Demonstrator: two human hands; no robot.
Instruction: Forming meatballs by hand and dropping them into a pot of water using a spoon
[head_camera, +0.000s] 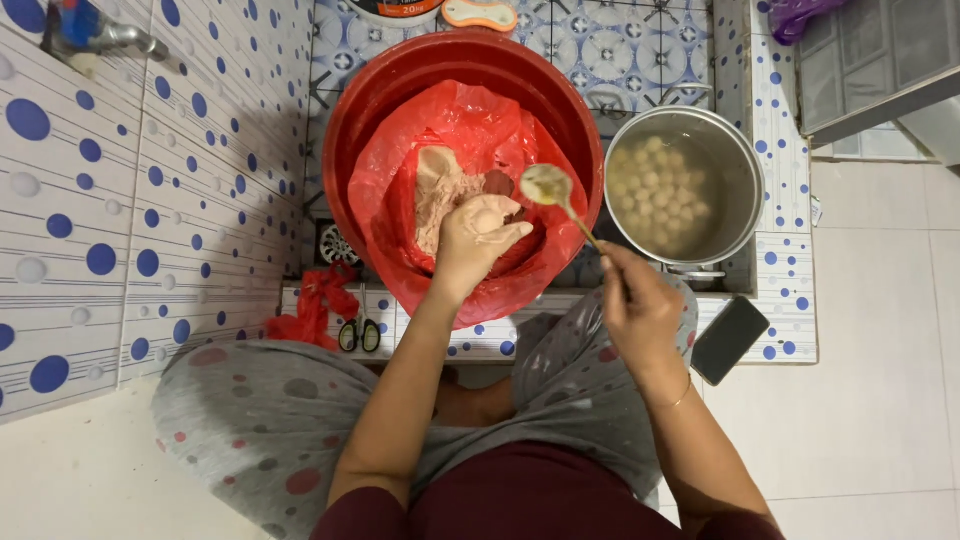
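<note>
One spoon (548, 186), perhaps twenty balls (660, 185).

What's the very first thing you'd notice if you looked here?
The big red tub at the top middle, lined with a red plastic bag holding pinkish paste. The left hand squeezes a lump of paste over it while the right hand holds a spoon. To the right stands a metal pot of pale balls in water.

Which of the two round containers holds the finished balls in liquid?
The metal pot beside the right hand, filled with pale balls in liquid. The red tub holds only a red bag of pink paste.
</note>
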